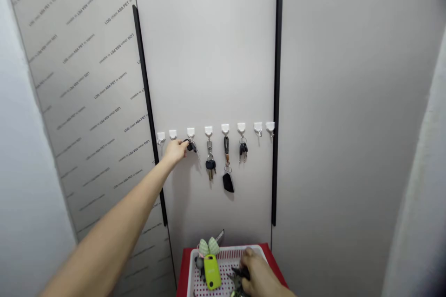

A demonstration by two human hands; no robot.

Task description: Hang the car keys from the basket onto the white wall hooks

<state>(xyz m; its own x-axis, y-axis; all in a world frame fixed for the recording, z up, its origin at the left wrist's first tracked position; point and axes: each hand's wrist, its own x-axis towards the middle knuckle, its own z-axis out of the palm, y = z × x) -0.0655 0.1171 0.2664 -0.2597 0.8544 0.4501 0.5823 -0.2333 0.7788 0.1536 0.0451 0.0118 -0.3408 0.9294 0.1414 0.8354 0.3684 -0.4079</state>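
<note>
My left hand [176,151] reaches up to the row of white wall hooks [225,128] and pinches a black key bunch [191,146] hanging at the third hook from the left. Three more key sets hang to its right: a black key bunch [210,164], a fob on a brown strap [227,181] and a small black bunch [243,148]. My right hand [256,271] is down in the white perforated basket [226,254], fingers curled over dark keys [237,276]. A lime green key case [211,271] lies beside it.
The hooks are stuck on a grey cabinet door between two black vertical handles [277,102]. The two leftmost and two rightmost hooks are bare. The basket sits on a red surface [268,250]. A film-covered panel [83,83] stands at the left.
</note>
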